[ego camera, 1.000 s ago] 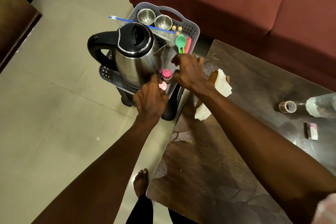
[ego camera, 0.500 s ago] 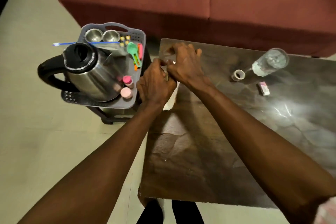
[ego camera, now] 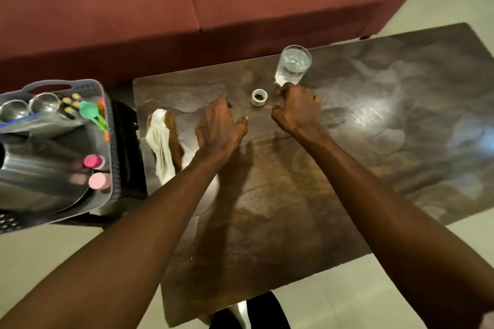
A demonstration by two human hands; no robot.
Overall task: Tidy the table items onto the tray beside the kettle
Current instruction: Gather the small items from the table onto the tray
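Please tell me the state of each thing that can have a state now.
Glass: upright, water inside, on the table.
Tape roll: lying flat, untouched.
White cloth: crumpled on the table.
Left hand: open, holding nothing.
Right hand: fingers curled; contents hidden.
Steel cups: upright in the tray.

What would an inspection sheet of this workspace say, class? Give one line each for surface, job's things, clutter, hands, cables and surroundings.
Surface: dark glossy table, with glare patches.
Job's things: small tape roll upright between the hands; glass of water behind the right hand; white cloth draped over a brown object at the table's left edge.
Clutter: grey tray already crowded with kettle, two steel cups, green spoon, pink-capped bottles.
Hands: left hand over the table, fingers relaxed, holding nothing; right hand with curled fingers, contents hidden.
Cables: nothing seen.
Surroundings: maroon sofa behind, pale tiled floor.
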